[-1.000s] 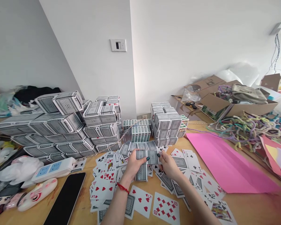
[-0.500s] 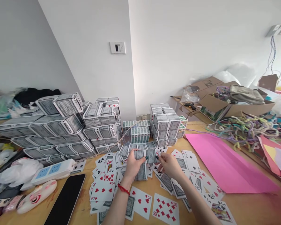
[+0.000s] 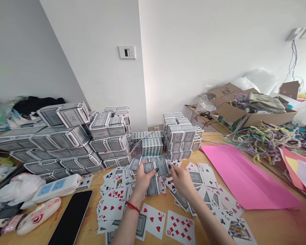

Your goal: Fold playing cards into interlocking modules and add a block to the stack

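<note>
My left hand [image 3: 142,180], a red string on its wrist, grips several grey-patterned playing cards [image 3: 150,166], back side up, with the thumb on top. My right hand [image 3: 181,180] has its thumb and index finger at the right edge of these cards; what lies between the fingertips is too small to make out. Below them, another grey-backed card [image 3: 153,187] hangs or lies at a slant. Loose playing cards lie around both hands, among them a five of hearts [image 3: 154,219], a ten of diamonds [image 3: 180,227] and a heap on the left [image 3: 112,207].
Tall stacks of card-covered blocks stand at the back left [image 3: 71,136] and centre right [image 3: 182,132]. Green-patterned packs [image 3: 152,147] sit between them. A phone [image 3: 71,217] and a power strip [image 3: 56,187] lie left, pink paper [image 3: 247,177] right, tangled cords [image 3: 265,139] beyond.
My right hand has shifted slightly left and its index finger has risen along the cards' edge. My left thumb has moved a little up; the left hand still grips the cards.
</note>
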{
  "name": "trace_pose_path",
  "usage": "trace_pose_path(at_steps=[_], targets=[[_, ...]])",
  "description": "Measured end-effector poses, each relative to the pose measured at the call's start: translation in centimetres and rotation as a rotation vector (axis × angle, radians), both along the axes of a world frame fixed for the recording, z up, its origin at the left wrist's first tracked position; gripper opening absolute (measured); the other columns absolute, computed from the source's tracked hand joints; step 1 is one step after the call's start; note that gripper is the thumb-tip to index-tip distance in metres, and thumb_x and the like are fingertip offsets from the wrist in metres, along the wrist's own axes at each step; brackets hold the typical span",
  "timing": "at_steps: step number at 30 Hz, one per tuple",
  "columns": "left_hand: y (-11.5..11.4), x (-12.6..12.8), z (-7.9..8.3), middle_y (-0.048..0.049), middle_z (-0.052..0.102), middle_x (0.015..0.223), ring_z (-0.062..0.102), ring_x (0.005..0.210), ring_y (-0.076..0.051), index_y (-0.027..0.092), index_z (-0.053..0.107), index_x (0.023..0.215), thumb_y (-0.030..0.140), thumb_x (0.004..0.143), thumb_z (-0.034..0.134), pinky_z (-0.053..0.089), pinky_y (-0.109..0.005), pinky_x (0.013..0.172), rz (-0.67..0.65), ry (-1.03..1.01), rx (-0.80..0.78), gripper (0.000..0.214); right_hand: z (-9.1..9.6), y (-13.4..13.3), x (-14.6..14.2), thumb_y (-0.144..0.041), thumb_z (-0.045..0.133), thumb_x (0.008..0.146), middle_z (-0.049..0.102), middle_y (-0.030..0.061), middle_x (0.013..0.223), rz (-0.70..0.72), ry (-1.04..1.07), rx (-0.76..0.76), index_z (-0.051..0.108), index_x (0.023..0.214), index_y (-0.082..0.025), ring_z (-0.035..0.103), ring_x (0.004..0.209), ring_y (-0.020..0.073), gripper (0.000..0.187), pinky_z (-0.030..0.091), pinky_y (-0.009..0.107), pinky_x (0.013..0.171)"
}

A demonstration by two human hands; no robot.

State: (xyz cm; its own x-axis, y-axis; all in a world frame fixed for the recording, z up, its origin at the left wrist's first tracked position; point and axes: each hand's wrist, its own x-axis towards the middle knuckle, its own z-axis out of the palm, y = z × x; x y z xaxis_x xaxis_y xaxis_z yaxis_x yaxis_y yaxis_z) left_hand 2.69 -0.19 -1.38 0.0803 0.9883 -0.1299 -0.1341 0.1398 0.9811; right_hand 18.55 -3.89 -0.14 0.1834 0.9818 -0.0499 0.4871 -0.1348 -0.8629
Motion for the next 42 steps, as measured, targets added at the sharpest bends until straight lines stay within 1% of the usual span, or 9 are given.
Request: trace_pose_path(at_steps=[4,8,11,15,20,27,34,39,42], targets=[[-0.2,0.2,0.9,-0.0054,0.065,0.083,0.064,0.065,-0.019,0.020,0.047,0.097,0.030,0.062,0.070,0.051,-0.031,0.058,-0.029,-0.114,-0.085,0.043,-0.2,0.5,1.0,-0.046,0.034,0.085,0.065,0.0085,0.094,0.045,0.733,0.032,0.056,0.093,-0.019,0.061,0.090,0.0229,0.036,0.050,0.034,0.073],[-0.5,0.8,1.1,-0.0043,0.065,0.081,0.063,0.065,-0.018,0.019,0.048,0.093,0.028,0.062,0.070,0.050,-0.030,0.058,-0.024,-0.085,-0.079,0.039,-0.3,0.2,-0.3,-0.044,0.038,0.084,0.064,0.0083,0.099,0.050,0.882,0.026,0.056,0.092,-0.022,0.059,0.096,0.0233,0.030,0.049,0.035,0.077],[-0.6,0.9,0.5,-0.0042,0.064,0.083,0.062,0.072,-0.019,0.019,0.049,0.093,0.029,0.063,0.070,0.049,-0.030,0.064,-0.016,-0.042,-0.013,0.037,-0.1,-0.1,-1.7,-0.046,0.039,0.082,0.062,0.0082,0.106,0.067,1.005,0.012,0.055,0.105,-0.022,0.057,0.099,0.0255,0.037,0.048,0.036,0.076],[-0.5,1.1,-0.4,-0.0054,0.063,0.091,0.061,0.084,-0.021,0.020,0.049,0.096,0.033,0.065,0.069,0.047,-0.030,0.070,-0.039,-0.028,0.031,0.039,-0.5,-0.1,-2.6,-0.051,0.046,0.077,0.059,0.0022,0.115,0.101,1.193,0.055,0.051,0.116,-0.030,0.056,0.100,0.0252,0.044,0.047,0.036,0.075],[-0.9,1.4,-0.6,-0.0035,0.062,0.085,0.060,0.079,-0.019,0.020,0.049,0.092,0.032,0.065,0.068,0.046,-0.029,0.069,-0.027,0.008,0.087,0.035,-2.0,-0.1,-2.6,-0.053,0.043,0.078,0.058,0.0040,0.117,0.035,1.094,0.111,0.052,0.115,-0.030,0.058,0.097,0.0252,0.045,0.048,0.034,0.069],[-1.0,1.6,-1.0,-0.0033,0.061,0.082,0.059,0.074,-0.018,0.020,0.049,0.092,0.028,0.067,0.066,0.046,-0.027,0.064,-0.037,0.080,0.123,0.031,-2.4,-0.5,-2.6,-0.054,0.046,0.077,0.065,0.0048,0.091,-0.127,0.972,0.034,0.046,0.122,-0.025,0.060,0.067,0.0195,0.054,0.046,0.029,0.056],[-1.2,1.7,-0.4,-0.0046,0.062,0.085,0.061,0.069,-0.017,0.019,0.048,0.096,0.029,0.064,0.068,0.047,-0.027,0.061,-0.086,-0.068,0.019,0.038,-1.6,-0.5,-1.5,-0.053,0.038,0.079,0.064,0.0090,0.099,-0.034,0.967,0.065,0.048,0.120,-0.024,0.061,0.074,0.0230,0.050,0.046,0.030,0.053],[-1.6,2.0,-0.1,-0.0001,0.058,0.074,0.058,0.061,-0.014,0.021,0.046,0.093,0.027,0.066,0.066,0.046,-0.025,0.055,-0.122,-0.021,0.018,0.034,-2.4,-0.2,-1.5,-0.060,0.040,0.076,0.065,0.0070,0.081,-0.135,0.865,0.060,0.054,0.103,-0.020,0.057,0.060,0.0197,0.050,0.041,0.027,0.044],[-1.8,2.2,0.6,0.0006,0.056,0.074,0.057,0.064,-0.014,0.021,0.045,0.090,0.025,0.065,0.066,0.045,-0.024,0.055,-0.109,0.022,0.035,0.032,-3.1,0.0,-1.6,-0.061,0.044,0.073,0.058,0.0021,0.063,-0.250,0.750,0.122,0.055,0.080,-0.018,0.051,0.054,0.0163,0.045,0.040,0.026,0.047]])
